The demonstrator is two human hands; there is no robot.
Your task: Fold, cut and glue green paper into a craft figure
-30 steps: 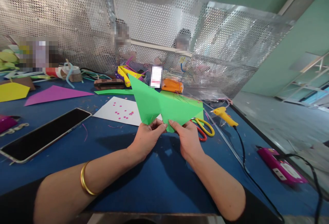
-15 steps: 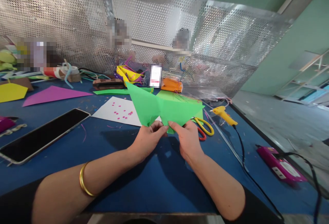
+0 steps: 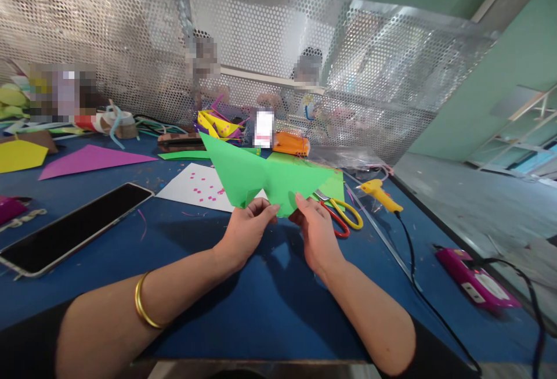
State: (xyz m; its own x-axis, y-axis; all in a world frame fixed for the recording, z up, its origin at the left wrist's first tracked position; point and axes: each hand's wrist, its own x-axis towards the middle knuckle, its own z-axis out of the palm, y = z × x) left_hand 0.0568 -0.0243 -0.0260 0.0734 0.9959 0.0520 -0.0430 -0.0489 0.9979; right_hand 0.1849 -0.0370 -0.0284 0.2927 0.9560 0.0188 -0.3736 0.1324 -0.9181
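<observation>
A folded green paper [image 3: 261,176], with two pointed wings spreading upward, is held above the blue table [image 3: 270,315]. My left hand [image 3: 246,228] pinches its lower edge between thumb and fingers. On the lower right part of the paper, my right hand [image 3: 317,228] grips with the thumb in front and the fingers partly hidden behind. Scissors with red and yellow handles [image 3: 348,213] lie just right of my right hand. Behind the green paper is a white sheet [image 3: 185,190] with small pink squares on it.
At the left lie a black phone [image 3: 78,228], a purple paper [image 3: 93,161] and a yellow paper [image 3: 21,155]. A yellow glue gun [image 3: 378,194] and a magenta power strip [image 3: 474,280] with black cables are at the right. A perforated metal screen [image 3: 270,25] stands behind.
The green paper has shifted a little left and tilted. My left hand moved slightly left with it, and my right hand's grip has slid outward, away from my left thumb.
</observation>
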